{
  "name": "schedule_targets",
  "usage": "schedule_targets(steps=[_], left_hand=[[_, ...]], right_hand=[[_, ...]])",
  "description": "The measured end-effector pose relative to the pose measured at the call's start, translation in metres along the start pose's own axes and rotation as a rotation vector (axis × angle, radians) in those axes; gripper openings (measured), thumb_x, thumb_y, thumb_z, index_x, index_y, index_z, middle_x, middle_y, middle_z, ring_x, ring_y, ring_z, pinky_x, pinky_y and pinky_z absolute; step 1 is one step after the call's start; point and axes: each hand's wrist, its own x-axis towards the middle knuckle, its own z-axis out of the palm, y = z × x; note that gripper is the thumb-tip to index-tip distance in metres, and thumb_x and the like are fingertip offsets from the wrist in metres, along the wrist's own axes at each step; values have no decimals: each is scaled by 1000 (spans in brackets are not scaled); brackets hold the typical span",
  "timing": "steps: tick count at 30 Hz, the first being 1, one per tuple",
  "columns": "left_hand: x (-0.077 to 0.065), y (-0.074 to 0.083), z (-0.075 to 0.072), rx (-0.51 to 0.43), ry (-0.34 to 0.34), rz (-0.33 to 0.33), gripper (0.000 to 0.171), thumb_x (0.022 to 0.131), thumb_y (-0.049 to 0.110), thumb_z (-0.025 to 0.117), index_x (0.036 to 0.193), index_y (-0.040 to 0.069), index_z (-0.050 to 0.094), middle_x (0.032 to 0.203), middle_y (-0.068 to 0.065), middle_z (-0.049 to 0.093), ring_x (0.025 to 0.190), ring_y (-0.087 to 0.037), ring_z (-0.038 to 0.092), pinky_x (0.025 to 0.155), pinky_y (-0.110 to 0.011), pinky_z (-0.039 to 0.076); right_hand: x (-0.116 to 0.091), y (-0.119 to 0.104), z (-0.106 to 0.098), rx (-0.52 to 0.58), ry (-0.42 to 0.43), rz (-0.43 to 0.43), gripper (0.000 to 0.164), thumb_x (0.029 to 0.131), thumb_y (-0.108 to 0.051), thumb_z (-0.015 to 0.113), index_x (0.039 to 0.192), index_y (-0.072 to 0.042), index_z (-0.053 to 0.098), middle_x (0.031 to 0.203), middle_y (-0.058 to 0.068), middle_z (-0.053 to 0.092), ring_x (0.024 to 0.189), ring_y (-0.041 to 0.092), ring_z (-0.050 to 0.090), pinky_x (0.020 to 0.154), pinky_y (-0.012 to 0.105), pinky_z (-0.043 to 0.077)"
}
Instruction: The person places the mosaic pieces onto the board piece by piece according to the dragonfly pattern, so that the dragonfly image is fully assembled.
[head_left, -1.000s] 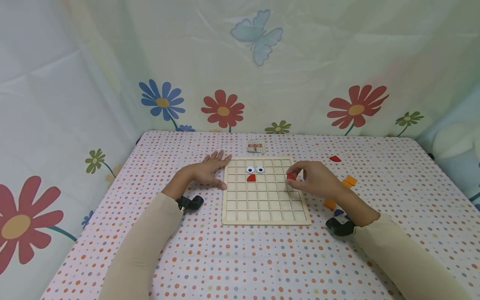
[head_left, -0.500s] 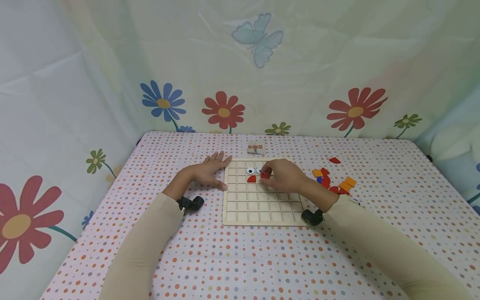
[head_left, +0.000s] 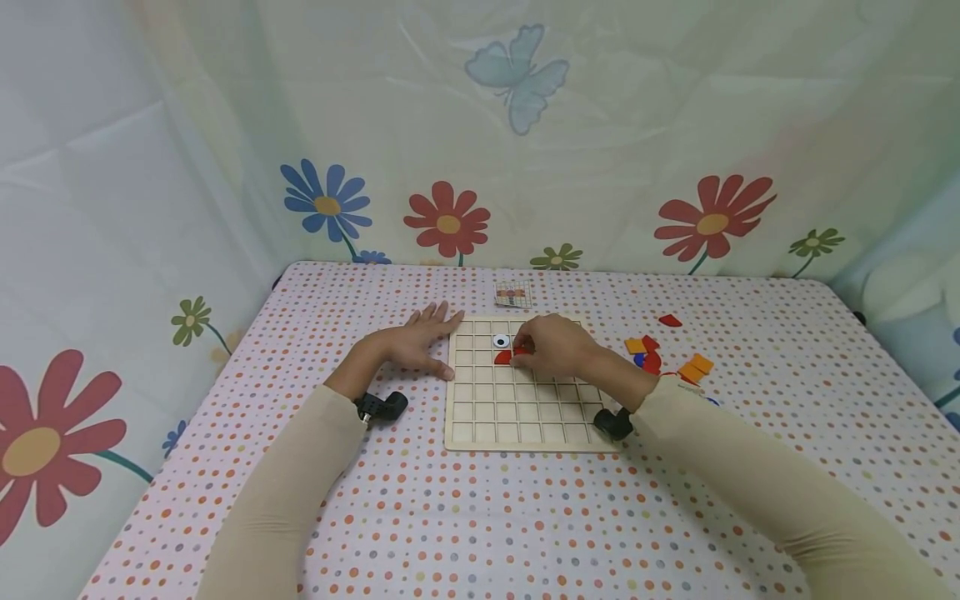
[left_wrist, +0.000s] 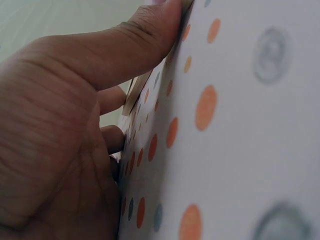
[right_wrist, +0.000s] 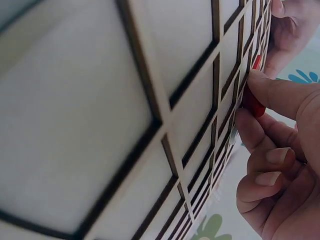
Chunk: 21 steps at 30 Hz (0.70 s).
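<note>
My right hand (head_left: pixel 558 346) pinches a red quarter-round piece (right_wrist: pixel 254 102) between thumb and fingers, down at the wooden grid board (head_left: pixel 495 412). Just left of it, another red quarter-round piece (head_left: pixel 502 357) lies in a square of the board. Above that one is a white piece with an eye (head_left: pixel 501 341); the second eye piece is hidden behind my right hand. My left hand (head_left: pixel 412 342) rests with spread fingers at the board's left edge, its thumb and a fingertip touching the rim. In the left wrist view that thumb (left_wrist: pixel 125 50) meets the board's edge.
Behind the board lies a small printed card (head_left: pixel 513 293). To the right are loose orange pieces (head_left: pixel 696 367), red pieces (head_left: pixel 652 362) and a blue piece (head_left: pixel 639 359), partly hidden by the right arm. A lone red piece (head_left: pixel 671 320) lies farther back on the dotted tablecloth (head_left: pixel 450 525).
My right hand has carried the red piece leftward across the board, from its right side to beside the other red piece, and lowered it there. My left hand stays in place.
</note>
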Motion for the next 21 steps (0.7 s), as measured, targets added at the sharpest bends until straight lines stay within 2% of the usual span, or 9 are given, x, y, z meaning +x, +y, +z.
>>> schedule_targets(steps=[13,21], left_hand=[[1,1,0,2,-3,-3,108,85,52,71,160,21,0,165,-12,-14,152,-30,-19,124,-50,-10],[-2,2,-2,-5,-5,6,108,85,50,72,160,20,0,165,-13,-15,152,-32,-18,124,-50,-9]], right_hand=[[1,0,2,20,12,57,32,84,-36,79,103,-10,75,86,0,71,73,13,59,62,24,46],[2,-1,3,-4,19,74,30,83,-38,79,95,-10,73,79,-1,68,69,13,57,59,25,44]])
